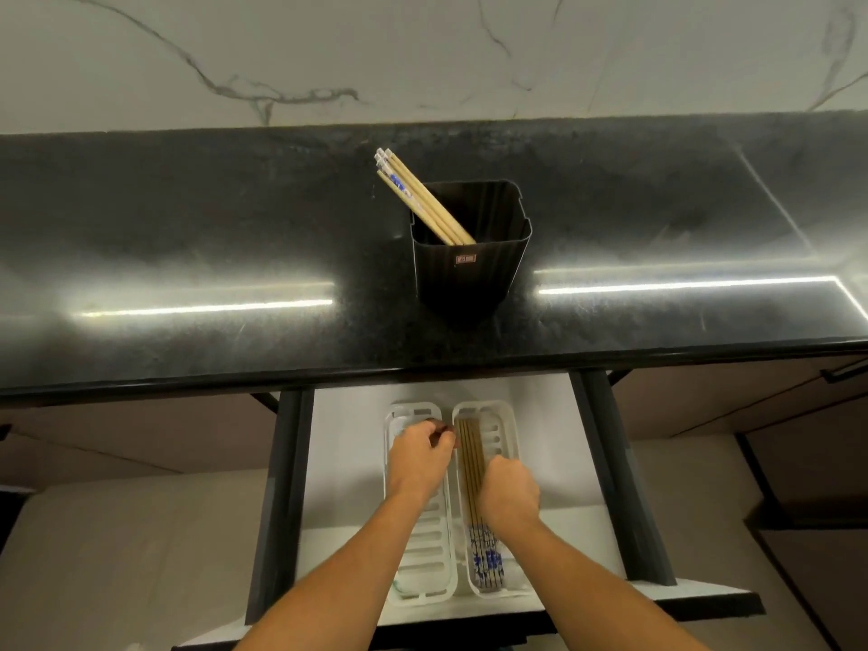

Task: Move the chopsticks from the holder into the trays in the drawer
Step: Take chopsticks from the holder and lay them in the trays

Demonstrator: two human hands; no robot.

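Observation:
A black square holder (469, 256) stands on the dark countertop (188, 256). Several wooden chopsticks with blue-and-white ends (418, 195) lean out of it toward the back left. Below, the open drawer (347, 415) holds two white slotted trays side by side. The right tray (505, 425) has several chopsticks (472, 467) lying lengthwise in it. My right hand (509, 493) rests on them, fingers curled down. My left hand (420, 458) is over the far part of the left tray (430, 547), its fingers bent at the rim between the trays. Whether either hand grips anything is hidden.
The drawer's dark side rails (282, 486) run along both sides, and its front edge (610, 608) is near me. Brown cabinet fronts (728, 397) flank the drawer. A marble wall (422, 54) rises behind the countertop.

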